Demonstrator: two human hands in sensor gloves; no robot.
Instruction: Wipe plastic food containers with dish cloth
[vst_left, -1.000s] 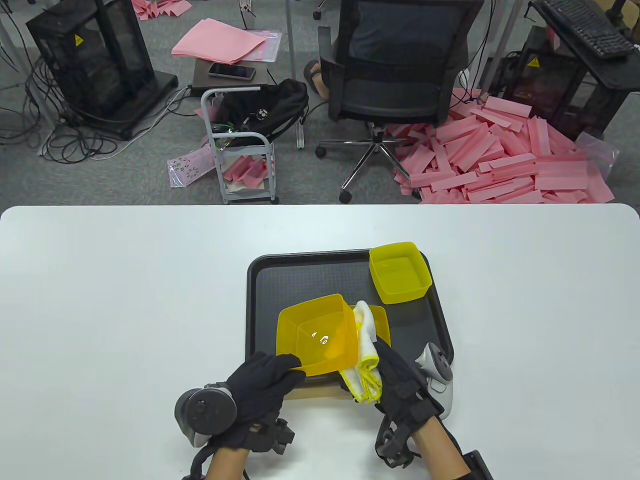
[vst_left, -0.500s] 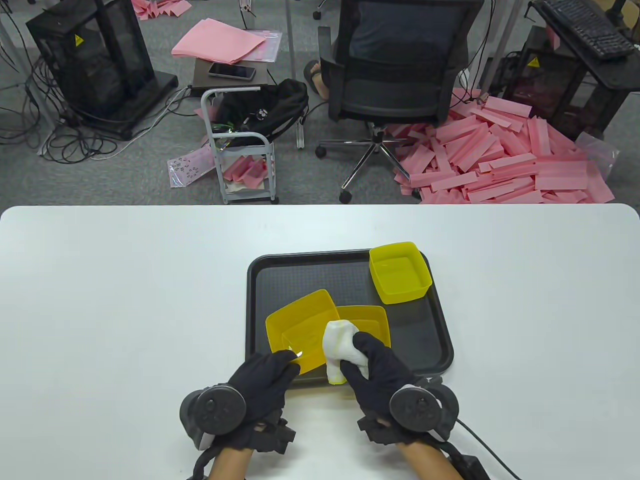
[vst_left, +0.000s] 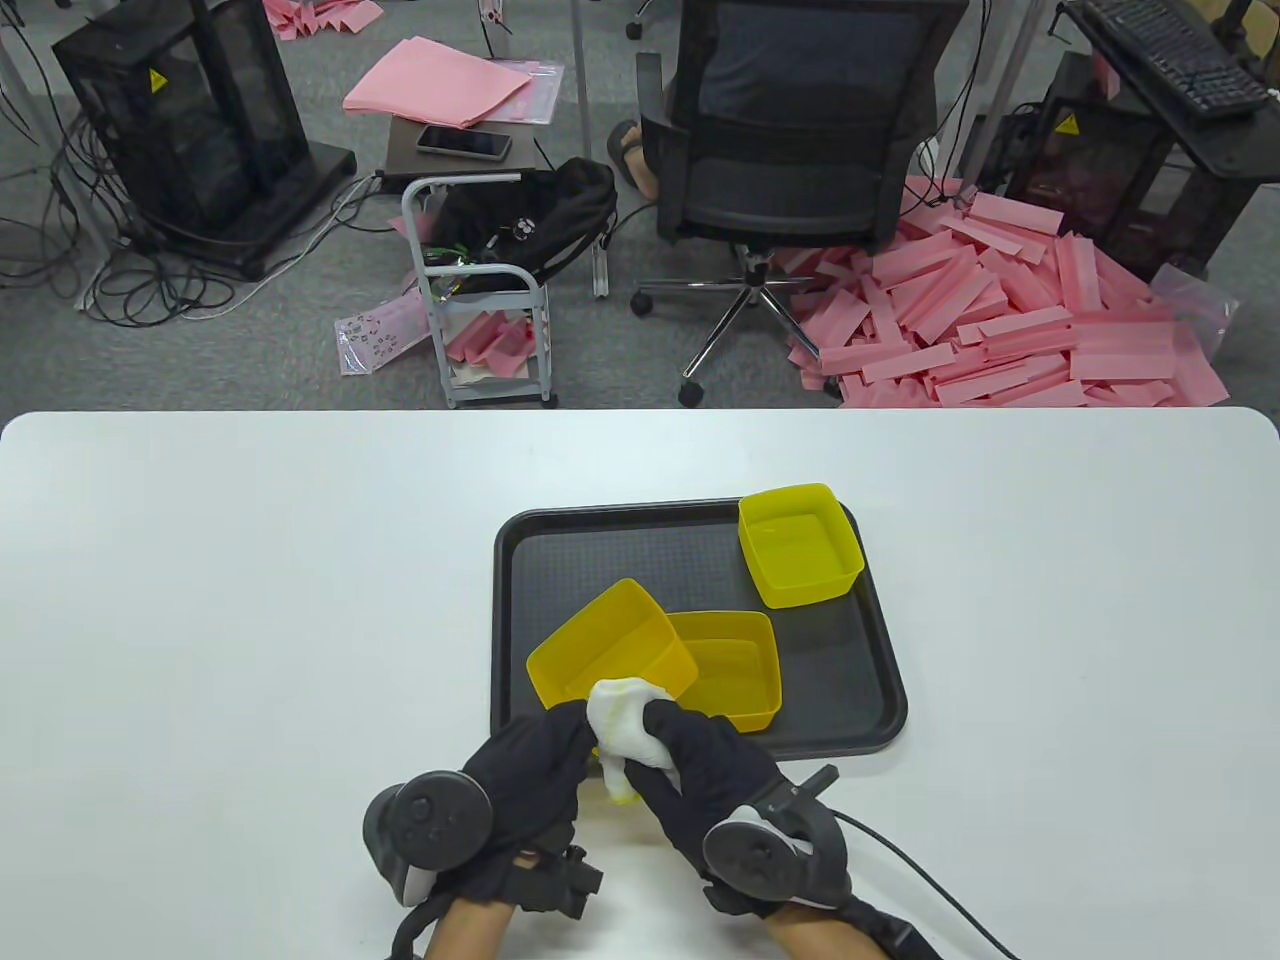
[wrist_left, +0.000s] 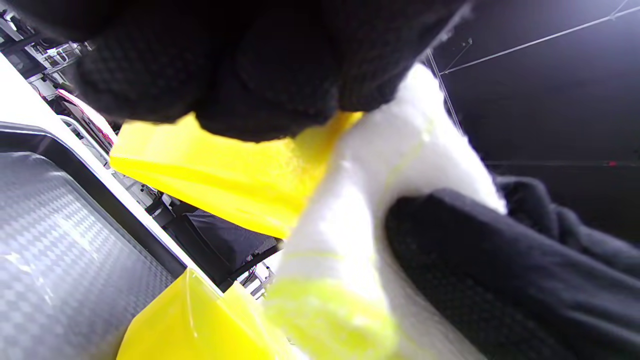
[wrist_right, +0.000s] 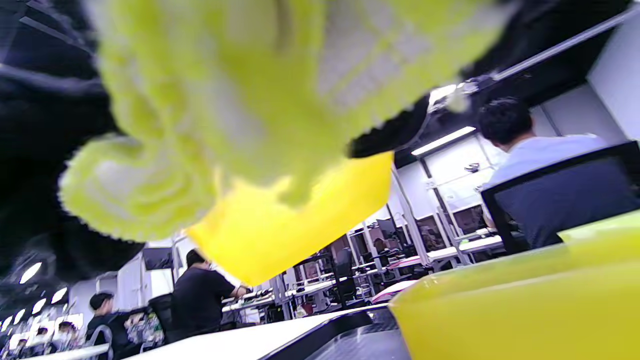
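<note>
Three yellow containers sat on the tray (vst_left: 520, 560); my left hand (vst_left: 530, 765) gripped the near rim of the tilted container (vst_left: 610, 645) at the tray's near left, while my right hand (vst_left: 700, 765) held the bunched dish cloth (vst_left: 625, 715) pressed to that rim. I judged the risk was pushing too hard: the light container could twist from my left hand's grip and knock the container (vst_left: 730, 665) just right of it.

Tilted yellow container (vst_left: 610, 640) with white cloth (vst_left: 625, 725) inside; two more containers (vst_left: 800, 545) upright on tray.
</note>
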